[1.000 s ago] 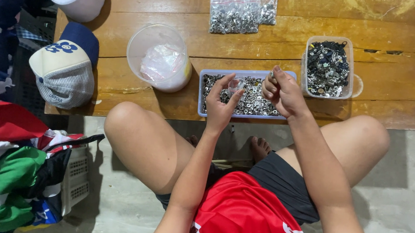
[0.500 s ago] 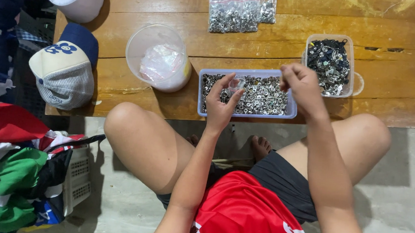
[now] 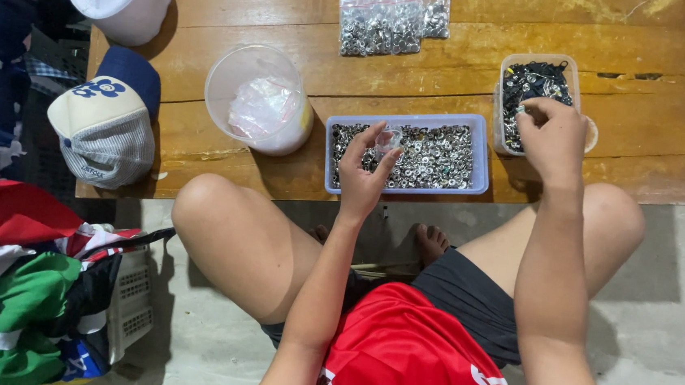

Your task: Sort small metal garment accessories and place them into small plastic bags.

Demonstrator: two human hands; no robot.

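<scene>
Head view: at frame centre the left hand [image 3: 364, 174] pinches a small clear bag [image 3: 388, 139] over the blue tray [image 3: 482, 159]; right hand [image 3: 552, 140], fingers together, dips into the clear tub [image 3: 497, 107] at upper right

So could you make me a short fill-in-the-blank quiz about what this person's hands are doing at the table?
1. The left hand holds a small clear bag over the ____ tray of silver rings.
2. The right hand reaches into the clear tub of ____ parts.
3. The cap lies on the table's ____ side.

Missing words: blue; black; left
</scene>
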